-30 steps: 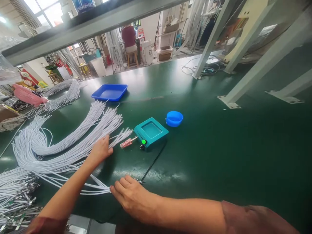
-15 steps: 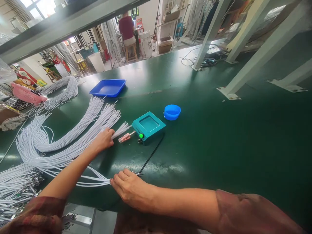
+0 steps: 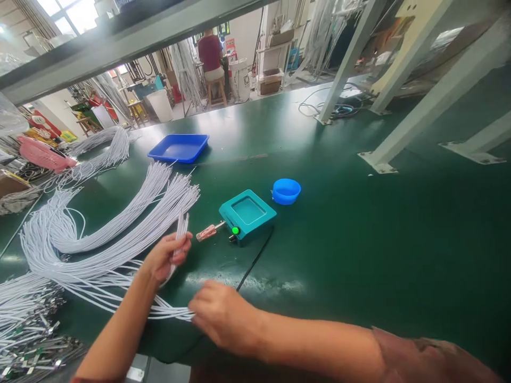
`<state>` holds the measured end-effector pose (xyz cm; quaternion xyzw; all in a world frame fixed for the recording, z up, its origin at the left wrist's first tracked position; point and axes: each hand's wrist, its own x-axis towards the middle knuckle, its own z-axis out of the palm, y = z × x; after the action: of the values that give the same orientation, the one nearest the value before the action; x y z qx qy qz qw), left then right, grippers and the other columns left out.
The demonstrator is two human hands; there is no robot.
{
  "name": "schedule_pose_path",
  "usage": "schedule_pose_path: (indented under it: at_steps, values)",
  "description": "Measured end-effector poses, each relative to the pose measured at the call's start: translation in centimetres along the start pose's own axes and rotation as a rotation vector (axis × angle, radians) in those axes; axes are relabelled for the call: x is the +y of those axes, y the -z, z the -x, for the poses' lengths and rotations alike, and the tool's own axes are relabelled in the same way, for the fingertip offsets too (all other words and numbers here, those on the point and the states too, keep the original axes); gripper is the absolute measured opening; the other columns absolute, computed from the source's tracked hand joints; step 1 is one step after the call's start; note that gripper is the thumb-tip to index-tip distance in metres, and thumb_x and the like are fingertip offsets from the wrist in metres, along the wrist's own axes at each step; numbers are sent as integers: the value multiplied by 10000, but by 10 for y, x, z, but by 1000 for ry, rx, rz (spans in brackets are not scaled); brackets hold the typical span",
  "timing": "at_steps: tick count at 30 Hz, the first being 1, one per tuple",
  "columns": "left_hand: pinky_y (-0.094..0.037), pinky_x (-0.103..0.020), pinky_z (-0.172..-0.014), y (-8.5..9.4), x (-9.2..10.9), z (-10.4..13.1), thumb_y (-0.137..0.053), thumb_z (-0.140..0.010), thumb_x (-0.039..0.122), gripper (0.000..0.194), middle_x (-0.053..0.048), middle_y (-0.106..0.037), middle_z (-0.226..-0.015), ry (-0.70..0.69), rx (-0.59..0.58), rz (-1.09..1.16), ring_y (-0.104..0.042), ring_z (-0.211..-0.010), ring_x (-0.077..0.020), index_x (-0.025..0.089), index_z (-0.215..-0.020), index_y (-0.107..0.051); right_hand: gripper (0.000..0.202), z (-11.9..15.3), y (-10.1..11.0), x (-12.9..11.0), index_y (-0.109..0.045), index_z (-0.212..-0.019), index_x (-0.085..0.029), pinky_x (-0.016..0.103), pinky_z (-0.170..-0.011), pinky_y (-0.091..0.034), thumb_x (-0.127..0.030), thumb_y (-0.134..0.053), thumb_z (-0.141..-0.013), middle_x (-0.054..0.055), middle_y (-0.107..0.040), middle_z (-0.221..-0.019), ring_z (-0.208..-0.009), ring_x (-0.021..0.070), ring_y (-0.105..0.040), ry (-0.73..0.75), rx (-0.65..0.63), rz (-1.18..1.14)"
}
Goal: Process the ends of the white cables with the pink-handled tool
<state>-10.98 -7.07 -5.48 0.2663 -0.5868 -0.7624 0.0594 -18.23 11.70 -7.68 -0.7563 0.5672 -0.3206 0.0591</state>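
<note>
My left hand (image 3: 170, 258) is closed around a small bunch of white cables (image 3: 182, 226), whose cut ends point up above the fingers. Lower down, my right hand (image 3: 225, 316) grips several white cables (image 3: 170, 311) near the table's front edge; its fingertips are blurred and hide the cable ends. Curving behind my left hand lies a thick bundle of white cables (image 3: 131, 239). Right of that hand sits a teal square device (image 3: 248, 211) with a green button (image 3: 236, 230), and a pink clip (image 3: 206, 232) sticks out from its side.
A blue tray (image 3: 179, 148) and a round blue bowl (image 3: 286, 192) stand on the green table (image 3: 359, 255). White posts (image 3: 423, 117) rise at the right. Cables with metal connectors (image 3: 35, 330) lie at lower left. A person (image 3: 211, 53) sits far back.
My left hand has lifted its bunch of cables, turning the ends from rightward to upward. My right hand has shifted slightly right with its cables. The view has tilted a little.
</note>
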Motion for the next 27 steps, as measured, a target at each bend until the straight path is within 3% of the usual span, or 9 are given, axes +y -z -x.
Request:
schedule_pose_path:
  at_steps: [2,5,8,11,14,17,20,22,27]
  values:
    - [-148,-149,-367,-1,-19,8,-621,-722,273,174,40,-429,-585,23,15,153,-264,-363,16,130,-820,-616,95,-12,13,15,-612,-774,-140,249,-652,-421,-167,-521,-782,50,-625,-747,-710,143,-539,-226,180,-190]
    - [-123,-157,-361,-3,-29,13,-640,-710,253,170,28,-445,-550,25,-16,179,-309,-360,5,102,-787,-632,117,-35,29,36,-633,-826,-149,217,-570,-429,-199,-547,-765,18,-623,-706,-596,104,-543,-485,374,-464]
    - [-130,-165,-360,-7,-28,15,-656,-698,271,185,14,-474,-538,23,-34,133,-326,-367,-11,103,-775,-642,200,-52,30,48,-633,-839,-141,200,-449,-405,-309,-581,-744,-14,-578,-578,-467,88,-511,-627,376,-686]
    - [-282,-184,-418,-12,-27,16,-674,-682,278,206,-18,-537,-582,-24,9,81,-427,-458,-59,102,-788,-666,203,-57,23,52,-641,-742,-136,194,-434,-386,-334,-603,-723,-14,-567,-545,-460,84,-493,-653,414,-715]
    - [-392,-218,-627,-16,-27,16,-669,-691,269,183,-52,-615,-748,-196,192,76,-524,-693,-121,126,-805,-685,149,-55,18,52,-642,-679,-144,216,-541,-421,-291,-632,-700,9,-614,-629,-568,102,-525,-613,462,-678]
    - [-355,-203,-555,-18,-28,16,-641,-717,300,204,-4,-573,-636,-256,261,51,-470,-588,-91,145,-843,-681,124,-53,18,51,-641,-682,-150,239,-612,-430,-274,-649,-688,19,-628,-697,-644,120,-542,-600,475,-709]
    - [-321,-202,-506,-19,-29,18,-702,-647,290,232,4,-570,-609,-195,206,4,-440,-536,-81,137,-820,-684,146,-54,16,51,-640,-669,-153,247,-611,-424,-290,-687,-647,15,-619,-692,-643,123,-537,-640,487,-722]
    - [-315,-198,-499,-20,-30,18,-742,-590,267,231,-1,-585,-629,-166,234,2,-443,-536,-78,134,-769,-685,162,-55,14,51,-639,-649,-152,250,-612,-421,-294,-710,-614,15,-619,-694,-640,123,-533,-674,501,-753]
    - [-152,-189,-397,-19,-33,16,-755,-563,274,226,50,-445,-477,-120,272,74,-262,-413,-28,123,-703,-662,123,-59,13,50,-647,-609,-142,239,-587,-394,-253,-701,-608,0,-602,-649,-587,97,-497,-719,499,-1007]
